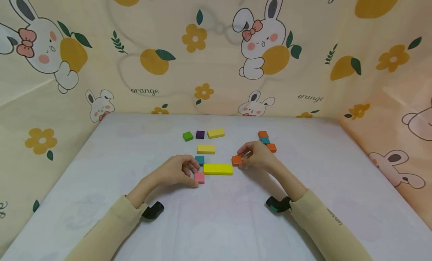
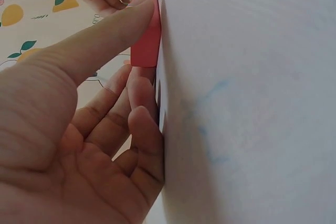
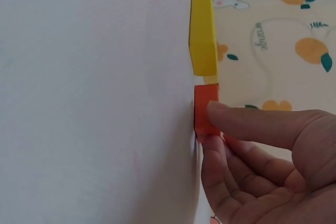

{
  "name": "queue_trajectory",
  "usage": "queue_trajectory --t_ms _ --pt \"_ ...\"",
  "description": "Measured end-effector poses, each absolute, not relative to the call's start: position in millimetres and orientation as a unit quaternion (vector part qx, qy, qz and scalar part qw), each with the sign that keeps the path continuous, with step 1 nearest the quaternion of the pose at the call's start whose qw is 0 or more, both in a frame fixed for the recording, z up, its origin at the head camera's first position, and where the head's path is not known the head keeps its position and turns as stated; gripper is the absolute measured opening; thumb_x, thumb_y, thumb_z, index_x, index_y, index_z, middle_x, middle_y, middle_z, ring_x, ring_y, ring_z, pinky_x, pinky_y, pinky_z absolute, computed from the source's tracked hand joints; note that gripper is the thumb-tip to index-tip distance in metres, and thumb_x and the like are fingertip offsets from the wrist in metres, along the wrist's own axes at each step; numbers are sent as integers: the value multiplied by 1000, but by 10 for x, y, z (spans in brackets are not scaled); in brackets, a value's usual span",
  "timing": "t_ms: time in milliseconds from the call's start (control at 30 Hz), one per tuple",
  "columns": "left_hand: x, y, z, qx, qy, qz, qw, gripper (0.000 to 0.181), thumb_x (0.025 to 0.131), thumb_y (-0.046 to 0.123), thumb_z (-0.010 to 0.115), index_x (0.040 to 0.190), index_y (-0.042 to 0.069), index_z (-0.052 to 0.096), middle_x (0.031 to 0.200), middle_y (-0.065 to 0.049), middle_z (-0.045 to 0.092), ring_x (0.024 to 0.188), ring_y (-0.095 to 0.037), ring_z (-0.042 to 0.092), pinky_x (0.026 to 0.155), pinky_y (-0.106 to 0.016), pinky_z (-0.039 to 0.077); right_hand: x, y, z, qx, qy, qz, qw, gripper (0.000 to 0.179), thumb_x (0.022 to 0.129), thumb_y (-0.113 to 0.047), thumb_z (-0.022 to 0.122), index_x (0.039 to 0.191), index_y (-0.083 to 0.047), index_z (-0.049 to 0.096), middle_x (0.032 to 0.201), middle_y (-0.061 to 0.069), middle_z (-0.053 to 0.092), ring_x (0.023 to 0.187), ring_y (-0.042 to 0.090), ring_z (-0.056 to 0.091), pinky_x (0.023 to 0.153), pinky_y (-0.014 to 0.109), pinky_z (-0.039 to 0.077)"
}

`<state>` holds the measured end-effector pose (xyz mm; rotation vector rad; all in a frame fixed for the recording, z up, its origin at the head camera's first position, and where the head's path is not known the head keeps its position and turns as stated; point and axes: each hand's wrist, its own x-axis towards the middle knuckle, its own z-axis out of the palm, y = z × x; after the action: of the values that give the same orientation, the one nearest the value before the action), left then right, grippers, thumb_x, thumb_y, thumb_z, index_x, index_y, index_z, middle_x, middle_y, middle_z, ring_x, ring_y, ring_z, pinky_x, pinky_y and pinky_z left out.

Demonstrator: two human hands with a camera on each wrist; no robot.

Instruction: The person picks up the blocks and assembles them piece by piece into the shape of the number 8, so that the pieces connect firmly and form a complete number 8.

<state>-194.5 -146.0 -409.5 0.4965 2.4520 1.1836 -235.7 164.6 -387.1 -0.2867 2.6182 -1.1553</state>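
Head view: the left sleeve (image 1: 104, 229) and right sleeve (image 1: 329, 231) are running off the lower edge; lettering (image 1: 335, 216) on the latter is appearing too small to read. Left wrist: the left grip (image 2: 73, 145) is partly covering the pink block (image 2: 144, 48). Right wrist: the upper edge is cropping both.

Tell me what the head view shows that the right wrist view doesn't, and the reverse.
Only the head view shows the green block, the purple block, the teal block near the left hand and the orange-and-teal group at right.

Only the right wrist view gives a close look at the palm side of the right hand, with a narrow gap between the orange block it pinches and the long yellow block.

Both show the hands, those two blocks, the printed backdrop and the pink block.
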Motion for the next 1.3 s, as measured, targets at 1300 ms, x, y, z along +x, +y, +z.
queue_trajectory --t_ms 1300 --pt "-1932 -1470 -4087 181 865 430 185 48 72 27 90 109 13 64 99 3 65 86 -21 57 77 -33 49 -2367 1626 -3923 -96 882 -438 144 33 76 -4 85 106 -4 70 98 7 69 87 23 62 79 31 53"
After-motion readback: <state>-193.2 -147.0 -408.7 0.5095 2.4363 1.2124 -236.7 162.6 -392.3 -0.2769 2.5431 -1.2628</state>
